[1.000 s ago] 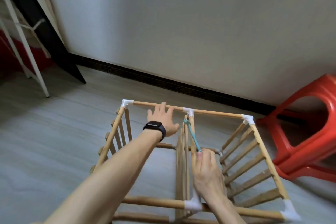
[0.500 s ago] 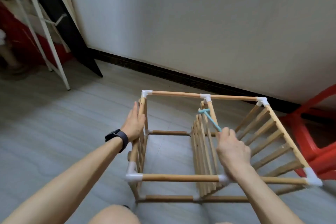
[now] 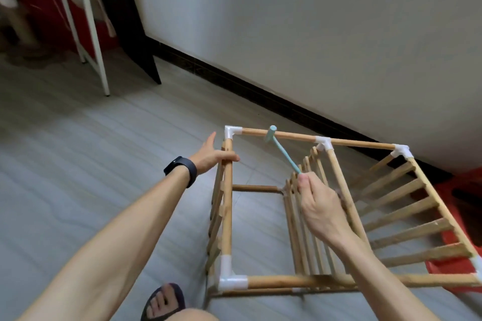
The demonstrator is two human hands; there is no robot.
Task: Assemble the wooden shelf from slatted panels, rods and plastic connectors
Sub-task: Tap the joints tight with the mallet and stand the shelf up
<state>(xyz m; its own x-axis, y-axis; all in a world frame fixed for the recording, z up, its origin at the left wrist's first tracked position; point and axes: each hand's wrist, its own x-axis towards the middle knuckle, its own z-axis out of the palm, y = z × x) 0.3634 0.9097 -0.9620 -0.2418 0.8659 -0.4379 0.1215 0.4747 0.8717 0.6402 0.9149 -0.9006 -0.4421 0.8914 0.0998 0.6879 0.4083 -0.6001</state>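
The wooden shelf frame [image 3: 287,280] lies on its side on the floor, with rods joined by white plastic connectors [image 3: 232,131] and slatted panels at left, middle and right. My left hand [image 3: 211,155] grips the top of the left rod just below the far left corner connector. My right hand [image 3: 317,206] holds the handle of a small teal mallet [image 3: 281,150]. The mallet's head sits by the far top rod, a little right of that corner connector.
A grey wall with a dark baseboard [image 3: 260,91] runs behind the shelf. A red plastic stool [image 3: 459,266] stands at the right, partly behind the frame. A white metal rack [image 3: 88,23] and a black board stand at the back left. My sandalled foot [image 3: 163,302] is beside the frame's near corner.
My left hand slid from the far top rod to the left rod and now grips it. My right hand swung the mallet from the middle connector toward the far left corner.
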